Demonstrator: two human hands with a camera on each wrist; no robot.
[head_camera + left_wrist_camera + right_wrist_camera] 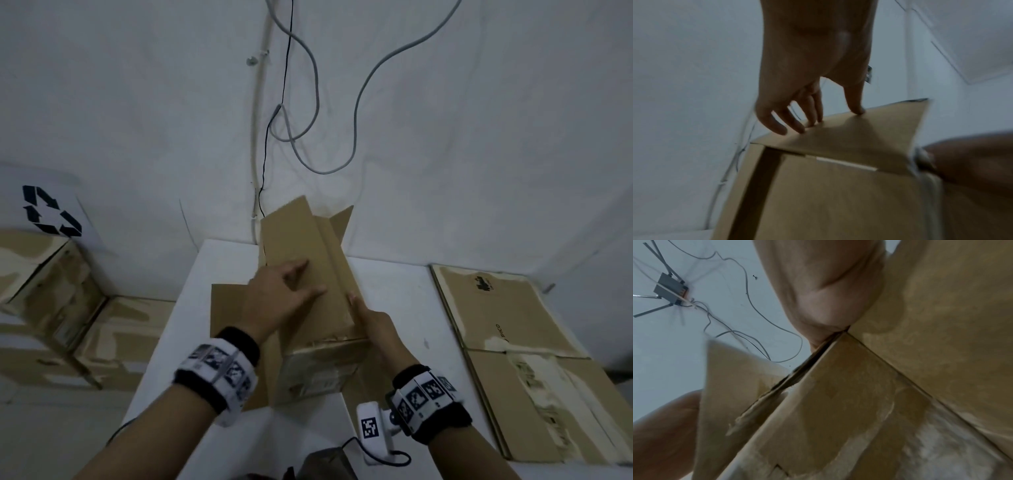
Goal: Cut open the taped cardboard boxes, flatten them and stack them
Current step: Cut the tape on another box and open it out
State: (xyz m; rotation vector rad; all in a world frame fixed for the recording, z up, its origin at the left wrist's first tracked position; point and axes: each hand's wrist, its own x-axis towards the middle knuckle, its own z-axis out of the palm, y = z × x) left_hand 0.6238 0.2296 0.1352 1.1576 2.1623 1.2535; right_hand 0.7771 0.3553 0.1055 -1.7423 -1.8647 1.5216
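A brown cardboard box (pixel 301 240) with loose flaps lies lengthwise in the middle of the white table (pixel 394 294). My left hand (pixel 284 294) rests on its top panel with fingers spread and straight; the left wrist view shows the fingertips (pixel 857 110) touching the edge of the panel (pixel 849 138). My right hand (pixel 370 322) lies flat against the box's right side, fingers pointing along the wall. In the right wrist view the palm (pixel 828 296) presses on the cardboard (pixel 859 402), which has torn tape patches, and the fingers are hidden behind it.
Two flattened boxes (pixel 496 308) (pixel 555 411) lie at the table's right. Several taped boxes (pixel 48 287) are stacked at the left below a recycling sign (pixel 51 210). Cables (pixel 308 102) hang on the wall behind. A white tagged device (pixel 371 428) sits by my right wrist.
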